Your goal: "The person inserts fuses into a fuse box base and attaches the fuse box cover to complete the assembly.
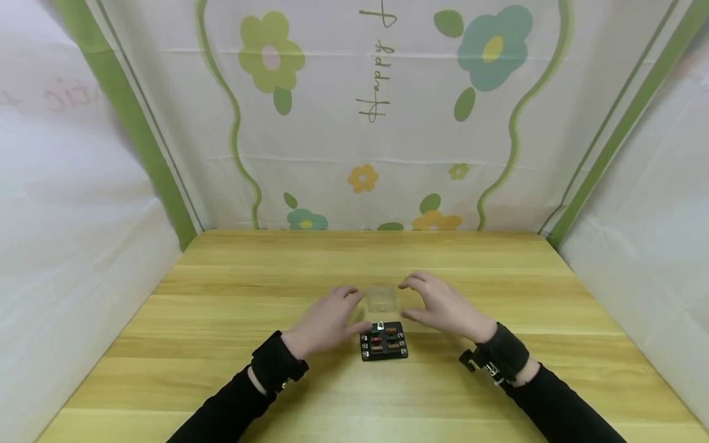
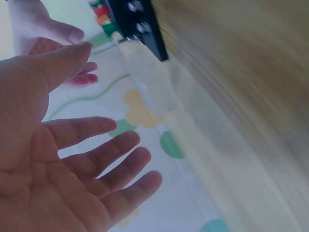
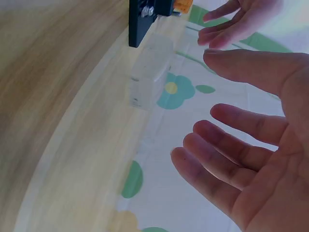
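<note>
A black fuse block (image 1: 384, 352) with small coloured fuses and silver screw terminals lies on the wooden table. Just behind it sits its clear plastic cover (image 1: 381, 299), see-through and faint against the wood. My left hand (image 1: 330, 320) hovers at the left of both, fingers spread and loosely bent, thumb over the block's back left corner in the head view. On the other side, my right hand (image 1: 443, 306) has its fingers apart with nothing between them, beside the cover. In the right wrist view the cover (image 3: 150, 72) shows beyond the block's dark edge (image 3: 137, 29).
The wooden table (image 1: 249, 277) runs back to a white curtain (image 1: 321, 135) printed with flowers. White fabric walls (image 1: 72, 184) with green edging stand at left and right. Both wrists wear black straps (image 1: 501, 354) with small devices attached.
</note>
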Tool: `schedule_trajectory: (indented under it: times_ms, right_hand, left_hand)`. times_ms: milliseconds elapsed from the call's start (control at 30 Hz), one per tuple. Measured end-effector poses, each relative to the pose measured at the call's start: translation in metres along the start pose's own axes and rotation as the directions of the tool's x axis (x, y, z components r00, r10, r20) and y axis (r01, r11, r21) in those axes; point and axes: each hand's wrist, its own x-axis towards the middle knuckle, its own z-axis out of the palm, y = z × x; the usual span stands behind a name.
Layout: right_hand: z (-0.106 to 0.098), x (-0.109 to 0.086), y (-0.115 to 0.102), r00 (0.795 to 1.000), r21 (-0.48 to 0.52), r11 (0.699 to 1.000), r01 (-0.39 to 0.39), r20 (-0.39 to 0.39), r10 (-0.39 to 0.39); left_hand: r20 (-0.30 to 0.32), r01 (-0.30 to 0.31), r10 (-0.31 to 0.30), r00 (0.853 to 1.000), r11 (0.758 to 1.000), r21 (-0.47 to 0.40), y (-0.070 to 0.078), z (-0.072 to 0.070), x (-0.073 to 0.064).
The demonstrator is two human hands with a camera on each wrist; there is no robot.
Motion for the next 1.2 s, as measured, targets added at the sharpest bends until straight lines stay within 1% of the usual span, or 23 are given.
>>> schedule_trajectory:
  times_ms: [167, 300, 467, 533, 633, 767, 900, 1200]
  right_hand:
    - [0.006, 0.006, 0.01, 0.998, 0.03, 0.999, -0.044, 0.034, 0.043]
    - [0.008, 0.01, 0.015, 0.996, 0.033, 0.997, -0.066, 0.066, 0.064]
    - [0.012, 0.016, 0.018, 0.988, 0.045, 0.994, -0.096, 0.122, 0.09]
    - [0.014, 0.018, 0.019, 0.983, 0.046, 0.992, -0.118, 0.145, 0.11]
    - [0.017, 0.021, 0.02, 0.979, 0.045, 0.99, -0.134, 0.163, 0.125]
    - [0.019, 0.024, 0.02, 0.979, 0.046, 0.991, -0.124, 0.168, 0.114]
    - [0.02, 0.026, 0.019, 0.975, 0.047, 0.991, -0.127, 0.188, 0.116]
    - [0.025, 0.03, 0.02, 0.966, 0.045, 0.989, -0.143, 0.225, 0.129]
  left_hand:
    - [0.015, 0.022, -0.022, 1.0, 1.0, -0.014, -0.013, 0.0, 0.009]
    - [0.012, 0.021, -0.021, 1.0, 1.0, -0.023, -0.02, -0.002, 0.018]
    - [-0.017, -0.009, 0.008, 1.0, 0.999, -0.047, -0.024, -0.002, 0.028]
    - [-0.016, -0.019, 0.019, 1.0, 0.998, -0.052, -0.024, -0.002, 0.031]
    - [0.016, -0.011, 0.012, 1.0, 0.999, -0.044, -0.024, -0.004, 0.037]
    - [0.067, 0.018, -0.015, 0.998, 0.999, -0.036, -0.025, -0.008, 0.043]
    - [0.109, 0.044, -0.038, 0.993, 0.998, -0.054, -0.025, -0.01, 0.048]
    - [0.161, 0.068, -0.056, 0.985, 0.995, -0.07, -0.023, -0.006, 0.054]
